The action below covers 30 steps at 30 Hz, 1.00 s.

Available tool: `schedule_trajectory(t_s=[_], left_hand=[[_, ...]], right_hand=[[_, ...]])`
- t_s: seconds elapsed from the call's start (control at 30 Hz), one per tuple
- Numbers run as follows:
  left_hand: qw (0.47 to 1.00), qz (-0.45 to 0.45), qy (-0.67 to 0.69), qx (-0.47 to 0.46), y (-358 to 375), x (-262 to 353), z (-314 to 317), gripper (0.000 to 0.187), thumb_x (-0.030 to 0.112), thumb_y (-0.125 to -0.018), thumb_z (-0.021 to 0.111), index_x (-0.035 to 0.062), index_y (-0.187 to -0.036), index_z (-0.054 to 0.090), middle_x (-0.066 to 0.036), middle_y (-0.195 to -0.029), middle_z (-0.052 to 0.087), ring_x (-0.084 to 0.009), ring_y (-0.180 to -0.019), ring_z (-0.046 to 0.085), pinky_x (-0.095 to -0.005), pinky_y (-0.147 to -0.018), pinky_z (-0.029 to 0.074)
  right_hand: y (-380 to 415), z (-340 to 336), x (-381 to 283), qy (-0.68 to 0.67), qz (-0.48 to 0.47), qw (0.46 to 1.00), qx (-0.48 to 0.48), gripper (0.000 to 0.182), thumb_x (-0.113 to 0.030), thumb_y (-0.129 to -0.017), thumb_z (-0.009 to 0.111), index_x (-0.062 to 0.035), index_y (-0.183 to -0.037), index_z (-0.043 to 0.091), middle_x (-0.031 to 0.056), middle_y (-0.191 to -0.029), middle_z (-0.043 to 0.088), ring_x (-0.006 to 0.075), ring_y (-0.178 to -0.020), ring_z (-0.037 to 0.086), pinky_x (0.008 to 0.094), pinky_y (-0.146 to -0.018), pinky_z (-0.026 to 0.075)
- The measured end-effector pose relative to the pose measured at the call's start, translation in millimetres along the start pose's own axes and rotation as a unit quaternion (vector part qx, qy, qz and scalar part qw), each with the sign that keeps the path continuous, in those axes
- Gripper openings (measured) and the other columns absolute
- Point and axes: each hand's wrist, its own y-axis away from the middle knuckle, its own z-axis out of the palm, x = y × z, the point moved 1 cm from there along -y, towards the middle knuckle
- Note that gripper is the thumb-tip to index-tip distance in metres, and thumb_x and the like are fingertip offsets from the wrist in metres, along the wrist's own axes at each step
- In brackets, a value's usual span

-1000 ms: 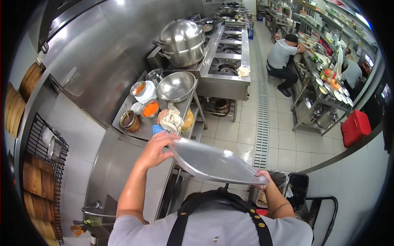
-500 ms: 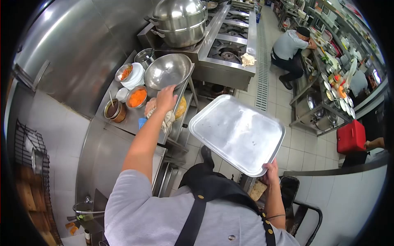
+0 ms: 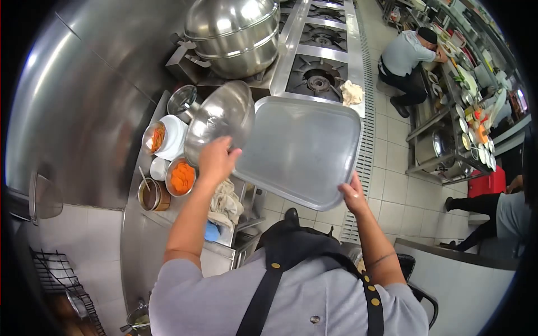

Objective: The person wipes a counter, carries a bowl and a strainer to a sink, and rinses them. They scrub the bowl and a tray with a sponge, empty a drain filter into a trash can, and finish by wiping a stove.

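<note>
My left hand (image 3: 217, 161) is at the near rim of a large steel bowl (image 3: 227, 109), its fingers closed on the rim; the bowl is tilted up. My right hand (image 3: 353, 193) grips the lower right corner of a metal tray (image 3: 302, 148), thumb on top. The tray's left edge lies close beside the bowl. Left of the bowl are a stack of white plates (image 3: 172, 137), a bowl of orange slices (image 3: 181, 176), a bowl of orange shreds (image 3: 156, 138) and a container of brown sauce (image 3: 152, 196). A crumpled cloth (image 3: 225, 204) lies below my left hand.
A large steamer pot (image 3: 238, 42) stands beyond the bowl, beside a row of gas burners (image 3: 318, 83). A cloth (image 3: 352, 93) sits on the stove corner. One person (image 3: 404, 56) bends at the right-hand counter; another (image 3: 504, 213) is at the far right, near a red box (image 3: 487, 182).
My left hand has closed on the bowl, which is now tilted up. The tray has moved up and left, towards the stove. The view has shifted, and more of the person at far right shows.
</note>
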Motion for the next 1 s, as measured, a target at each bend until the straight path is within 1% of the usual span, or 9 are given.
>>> schedule_trajectory(t_s=[0.13,0.3,0.37,0.4,0.47,0.57,0.8,0.87,1.0], left_hand=[[1.0,0.021,-0.009,0.02,7,5,48,0.034,0.029,-0.084,0.076,0.002,-0.103,0.068,-0.016,-0.098,0.07,-0.039,-0.089,0.066,-0.0479,-0.075,0.051],[0.996,0.023,-0.071,0.044,7,-5,100,0.018,0.024,-0.087,0.072,0.0085,-0.095,0.069,-0.011,-0.095,0.069,-0.036,-0.089,0.066,-0.048,-0.075,0.052],[0.995,-0.017,-0.091,0.022,1,-9,107,0.017,0.023,-0.087,0.072,0.0083,-0.093,0.068,-0.01,-0.095,0.068,-0.0361,-0.09,0.064,-0.0481,-0.075,0.051],[0.992,-0.033,-0.12,0.018,-3,-9,109,0.017,0.023,-0.087,0.072,0.0078,-0.092,0.067,-0.01,-0.095,0.067,-0.0363,-0.09,0.064,-0.0485,-0.075,0.051],[0.984,-0.075,-0.162,0.016,-10,-14,114,0.018,0.022,-0.086,0.072,0.0072,-0.093,0.067,-0.01,-0.097,0.067,-0.0367,-0.093,0.064,-0.0489,-0.077,0.05],[0.967,-0.127,-0.216,0.034,-16,-35,130,0.023,0.022,-0.086,0.073,0.0067,-0.103,0.069,-0.012,-0.105,0.07,-0.0368,-0.098,0.064,-0.048,-0.082,0.051],[0.937,-0.247,-0.242,0.053,-41,52,123,0.06,0.016,-0.078,0.076,0.008,-0.135,0.058,-0.02,-0.131,0.061,-0.0392,-0.123,0.056,-0.0488,-0.103,0.044],[0.922,-0.269,-0.269,0.074,-46,81,127,0.065,0.011,-0.077,0.072,0.0057,-0.139,0.054,-0.023,-0.138,0.056,-0.0431,-0.13,0.05,-0.051,-0.11,0.039],[0.914,-0.239,-0.312,0.096,-56,146,141,0.061,0.009,-0.076,0.068,0.0028,-0.136,0.055,-0.023,-0.135,0.057,-0.0427,-0.127,0.051,-0.0511,-0.109,0.039]], right_hand=[[-81,50,38,-0.013,0.032,0.997,-0.066,0.071,0.001,-0.085,0.052,-0.0036,-0.153,0.032,0.0123,-0.138,0.054,0.0218,-0.127,0.053,0.035,-0.107,0.042],[-135,77,48,-0.007,0.143,0.98,-0.137,0.059,-0.011,-0.091,0.062,-0.0032,-0.147,0.042,0.0145,-0.13,0.062,0.0256,-0.111,0.065,0.0384,-0.092,0.055],[-162,65,47,0.164,0.206,0.933,-0.244,0.047,-0.024,-0.092,0.067,-0.0038,-0.134,0.059,0.0158,-0.114,0.072,0.0301,-0.095,0.072,0.0408,-0.084,0.058],[-176,51,39,0.157,0.207,0.937,-0.234,0.047,-0.024,-0.092,0.067,-0.0038,-0.134,0.059,0.0158,-0.114,0.072,0.0301,-0.095,0.072,0.0408,-0.084,0.058],[-207,18,10,0.413,-0.07,0.893,-0.163,0.037,-0.029,-0.091,0.066,-0.0054,-0.12,0.07,0.0167,-0.099,0.075,0.0341,-0.087,0.072,0.0429,-0.081,0.058],[-273,-54,-13,0.46,-0.247,0.853,-0.01,0.021,-0.017,-0.085,0.066,-0.007,-0.103,0.075,0.0173,-0.094,0.073,0.0371,-0.089,0.07,0.0473,-0.081,0.056],[-412,-230,-63,0.36,-0.206,0.907,0.076,0.014,-0.014,-0.086,0.066,-0.0077,-0.095,0.075,0.0141,-0.092,0.071,0.0341,-0.086,0.068,0.0428,-0.076,0.055],[-456,-283,-43,0.323,-0.121,0.919,0.189,0.015,-0.016,-0.088,0.065,-0.0093,-0.096,0.076,0.0139,-0.097,0.072,0.0337,-0.088,0.069,0.042,-0.077,0.055],[-554,-354,22,0.292,-0.057,0.938,0.176,0.031,-0.026,-0.094,0.064,-0.0102,-0.12,0.069,0.0154,-0.1,0.073,0.0327,-0.093,0.069,0.0437,-0.082,0.054]])
